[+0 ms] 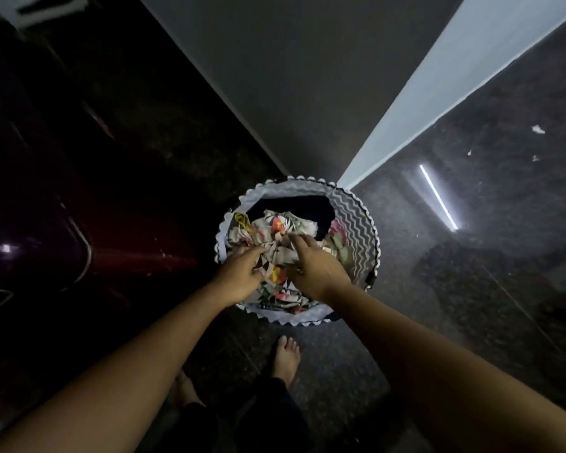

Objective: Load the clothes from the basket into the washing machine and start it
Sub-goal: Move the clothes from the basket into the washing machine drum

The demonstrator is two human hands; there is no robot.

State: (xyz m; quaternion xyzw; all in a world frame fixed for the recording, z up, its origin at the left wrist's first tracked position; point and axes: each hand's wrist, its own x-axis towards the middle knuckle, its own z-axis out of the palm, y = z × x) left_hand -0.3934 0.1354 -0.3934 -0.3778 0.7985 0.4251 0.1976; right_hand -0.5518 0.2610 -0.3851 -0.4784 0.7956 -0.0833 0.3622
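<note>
- Gripping the flowered clothes, your left hand has its fingers curled into the fabric.
- Your right hand bunches the same clothes, fingers bent round them.
- You have the clothes still inside the round basket, on the floor beside a dark red machine.

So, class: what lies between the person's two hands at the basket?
Bunched floral cloth, gripped by the left hand and right hand, inside the basket; head view.
</note>
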